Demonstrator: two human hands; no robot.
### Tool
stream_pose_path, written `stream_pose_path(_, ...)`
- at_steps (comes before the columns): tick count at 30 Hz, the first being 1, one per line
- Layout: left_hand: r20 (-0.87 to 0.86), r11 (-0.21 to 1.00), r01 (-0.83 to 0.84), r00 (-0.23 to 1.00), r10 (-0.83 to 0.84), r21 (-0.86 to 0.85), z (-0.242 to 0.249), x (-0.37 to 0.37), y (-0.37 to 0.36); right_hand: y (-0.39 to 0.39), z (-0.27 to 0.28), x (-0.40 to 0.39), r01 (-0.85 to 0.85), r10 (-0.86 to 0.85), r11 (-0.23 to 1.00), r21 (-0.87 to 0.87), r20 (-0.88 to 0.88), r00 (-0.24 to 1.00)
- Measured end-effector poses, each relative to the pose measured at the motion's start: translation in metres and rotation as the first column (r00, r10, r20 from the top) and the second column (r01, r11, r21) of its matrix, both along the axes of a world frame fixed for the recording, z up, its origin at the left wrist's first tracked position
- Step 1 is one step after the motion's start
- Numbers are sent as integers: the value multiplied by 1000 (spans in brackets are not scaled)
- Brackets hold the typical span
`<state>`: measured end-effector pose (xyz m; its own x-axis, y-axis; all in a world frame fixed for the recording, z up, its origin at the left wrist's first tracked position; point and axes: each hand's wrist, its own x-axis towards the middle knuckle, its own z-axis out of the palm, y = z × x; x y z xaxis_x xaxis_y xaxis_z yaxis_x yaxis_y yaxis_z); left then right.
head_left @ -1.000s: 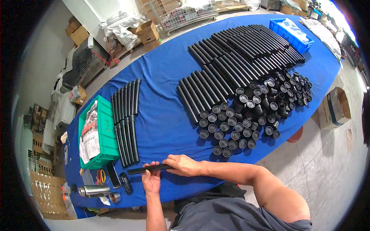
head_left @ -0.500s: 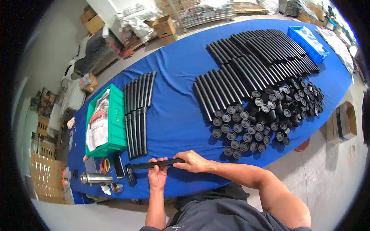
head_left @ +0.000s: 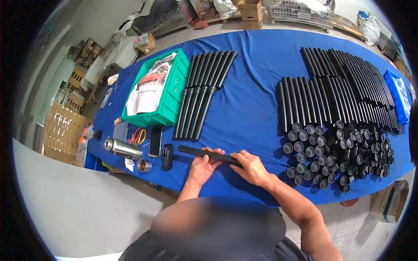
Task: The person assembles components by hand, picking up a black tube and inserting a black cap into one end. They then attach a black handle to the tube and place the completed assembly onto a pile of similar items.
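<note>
A black tube spans both hands above the blue cloth near the front edge. Around its middle the fingers of my left hand are closed, thumb on top. My right hand grips the tube near its right end, hiding that tip. Just left of the tube's free end, and apart from it, a short black fitting rests on the cloth. Two rows of black tubes with thicker upper ends lie beyond my left hand. Round black caps are heaped to the right of my right hand.
A green crate holds printed paper. Near it lie scissors, a phone, a steel flask and a metal cup. Many plain black tubes lie at right, beside a blue bin.
The tube's left end has come away from the black fitting, which stays on the cloth. Both hands still hold the tube. The camera view has swung left.
</note>
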<state>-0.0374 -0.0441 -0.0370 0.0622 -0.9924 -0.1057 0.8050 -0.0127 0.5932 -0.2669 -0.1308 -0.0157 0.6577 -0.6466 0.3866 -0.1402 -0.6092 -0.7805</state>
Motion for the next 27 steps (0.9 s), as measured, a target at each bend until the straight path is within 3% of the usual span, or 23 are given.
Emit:
stream_pose_path(3, -34, 1000, 15, 999, -15, 2, -7, 4, 2, 0, 3, -1, -54, 51, 997, 61, 48, 998)
stream_pose_path(4, -27, 1000, 18, 999, -18, 4, -7, 4, 2, -3, 12, -3, -81, 88, 938, 338, -5, 996)
stream_pose_path(6, -14, 1000, 19, 1000, -19, 0, -3, 2, 1, -11, 32, -5, -66, 201, 611, 789, -74, 977)
stream_pose_path(7, -12, 1000, 12, 1000, -12, 26, -1, 1, 2, -7, 20, -4, -78, 126, 742, 666, -24, 992)
stream_pose_path(8, -11, 999, 6, 1000, -5, 50, 2, 0, 1, -6, 8, -1, -69, 74, 909, 412, 4, 997)
stream_pose_path(9, -11, 998, -1, 1000, 1, 70, 3, -1, -1, -7, 2, 1, -39, 34, 993, 116, 47, 998)
stream_pose_path(10, -19, 999, 12, 1000, -11, 33, -1, 1, -1, -7, -2, 3, 8, 12, 982, -188, 101, 995)
stream_pose_path(11, -26, 1000, 23, 999, -23, -1, -7, 3, 0, -4, -5, 2, 3, 7, 992, -123, 86, 996)
stream_pose_path(12, -32, 999, 34, 999, -35, -35, -10, 5, 2, -3, 1, 1, -46, 43, 985, 166, 27, 999)
stream_pose_path(13, -21, 998, 40, 999, -41, -43, -10, 5, 2, -5, 10, -1, -74, 93, 894, 443, -21, 995)
stream_pose_path(14, -10, 998, 47, 999, -47, -51, -9, 4, 1, -7, 19, -3, -76, 154, 727, 683, -54, 987)
stream_pose_path(15, 3, 997, 55, 998, -55, -60, -7, 3, 0, -12, 28, -4, -55, 172, 661, 748, -80, 982)
stream_pose_path(17, -6, 999, 35, 999, -35, 8, 0, 1, 0, -7, 5, 0, -21, 23, 955, 295, -5, 1000)
stream_pose_path(18, -10, 999, 26, 1000, -25, 40, 2, 0, -1, -6, 2, 2, 29, -31, 999, 27, 61, 998)
stream_pose_path(19, -24, 999, 27, 999, -27, 21, 0, 2, -2, -5, 0, 3, 43, -41, 999, -28, 47, 998)
stream_pose_path(20, -40, 1000, 27, 999, -27, 3, -4, 3, -1, -5, 0, 1, 3, -6, 986, 167, 14, 1000)
stream_pose_path(22, -41, 999, 33, 999, -34, -19, -7, 4, 0, -6, 16, -2, -49, 77, 844, 535, -31, 997)
stream_pose_path(23, -26, 999, 36, 999, -36, -23, -6, 3, -1, -11, 30, -3, -21, 118, 609, 793, -65, 991)
stream_pose_path(26, -26, 1000, 27, 999, -27, 15, -1, 2, 0, -7, 2, -1, -33, 13, 900, 434, 48, 999)
stream_pose_path(27, -34, 999, 20, 999, -19, 31, 1, 1, -1, -9, 5, -1, -1, -5, 996, 93, 60, 998)
